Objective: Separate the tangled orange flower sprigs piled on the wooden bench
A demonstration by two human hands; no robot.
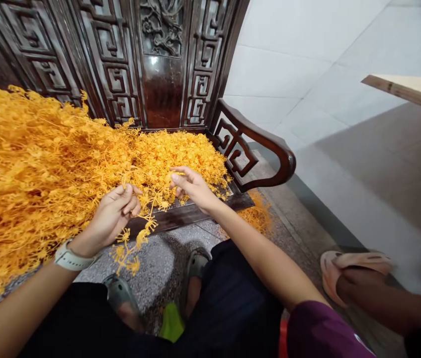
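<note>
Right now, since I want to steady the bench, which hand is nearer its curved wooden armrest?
Right. The right hand pinches orange sprigs just left of the armrest; the left hand, wearing a white watch, holds the same sprigs farther left.

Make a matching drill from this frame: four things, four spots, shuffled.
Things:
1. orange sprig
2. watch
3. orange pile
4. pink slipper

Spots:
A. on the left wrist
B. heaped on the dark wooden bench
C. on another person's foot, lower right
D. held between the left hand and right hand

Pairs: 1-D, 2-A, 3-B, 4-C
</note>
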